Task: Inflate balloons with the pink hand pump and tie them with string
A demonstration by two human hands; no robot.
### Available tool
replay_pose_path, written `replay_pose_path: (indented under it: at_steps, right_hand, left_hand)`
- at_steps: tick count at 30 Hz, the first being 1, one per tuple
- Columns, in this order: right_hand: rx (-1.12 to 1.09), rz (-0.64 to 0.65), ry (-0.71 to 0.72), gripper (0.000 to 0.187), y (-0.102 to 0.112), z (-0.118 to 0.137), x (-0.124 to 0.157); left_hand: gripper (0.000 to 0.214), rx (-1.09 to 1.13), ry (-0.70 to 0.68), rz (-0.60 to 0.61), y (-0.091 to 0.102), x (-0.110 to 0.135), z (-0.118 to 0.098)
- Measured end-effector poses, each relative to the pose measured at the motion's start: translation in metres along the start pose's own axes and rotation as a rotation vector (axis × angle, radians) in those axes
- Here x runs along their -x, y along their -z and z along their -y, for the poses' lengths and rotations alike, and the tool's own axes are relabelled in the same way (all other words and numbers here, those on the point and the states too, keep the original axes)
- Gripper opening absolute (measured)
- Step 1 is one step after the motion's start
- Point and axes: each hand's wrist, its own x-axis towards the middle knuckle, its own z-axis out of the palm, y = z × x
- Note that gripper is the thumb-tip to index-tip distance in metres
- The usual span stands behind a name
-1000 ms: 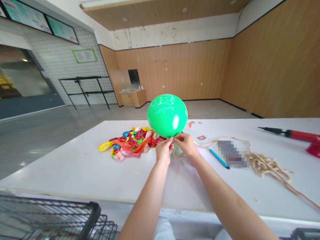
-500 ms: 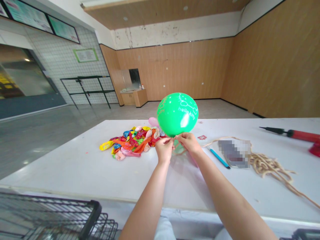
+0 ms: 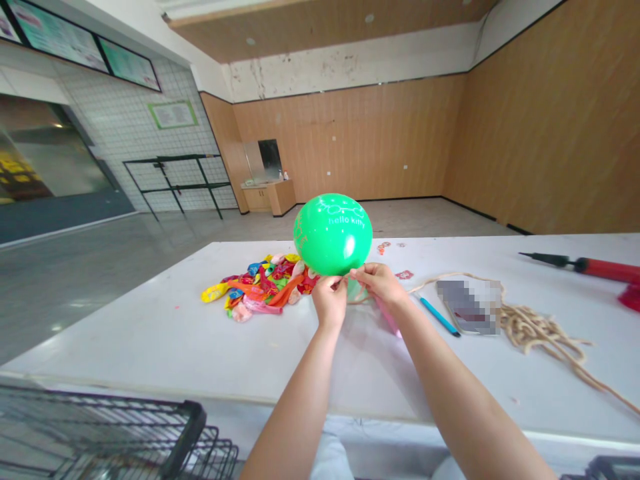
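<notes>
An inflated green balloon (image 3: 333,233) with white print floats just above my two hands over a white table (image 3: 150,333). My left hand (image 3: 330,300) pinches the balloon's neck from the left with its fingers closed. From the right, my right hand (image 3: 380,283) also pinches at the neck, and a tan cord runs off from it. The neck itself is hidden between my fingers.
A heap of uninflated coloured balloons (image 3: 260,287) lies left of my hands. A blue pen (image 3: 439,316), a pixelated flat object (image 3: 470,305) and a coil of tan rope (image 3: 540,330) lie to the right. A red hand pump (image 3: 595,268) sits far right. A black wire basket (image 3: 100,433) stands bottom left.
The balloon swung right, then back to the left and turned, so its print faces differently. Both hands stayed pinched at its neck, barely shifting.
</notes>
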Motion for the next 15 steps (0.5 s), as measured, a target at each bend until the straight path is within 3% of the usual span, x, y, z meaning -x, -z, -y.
replay_pose_path:
  at_steps: [5, 12, 15]
  right_hand:
    - [0.031, -0.01, 0.037, 0.039, 0.007, 0.018, -0.006]
    - [0.471, 0.035, 0.199, 0.029, -0.017, 0.052, -0.036]
    - [0.502, 0.106, 0.217, 0.028, -0.029, 0.06, -0.041]
  left_hand:
    - [0.01, -0.016, -0.017, 0.018, -0.001, 0.0, 0.001]
    - [0.029, 0.005, -0.029, 0.089, -0.002, 0.003, -0.006]
    - [0.038, 0.133, 0.132, 0.113, -0.001, 0.004, -0.008]
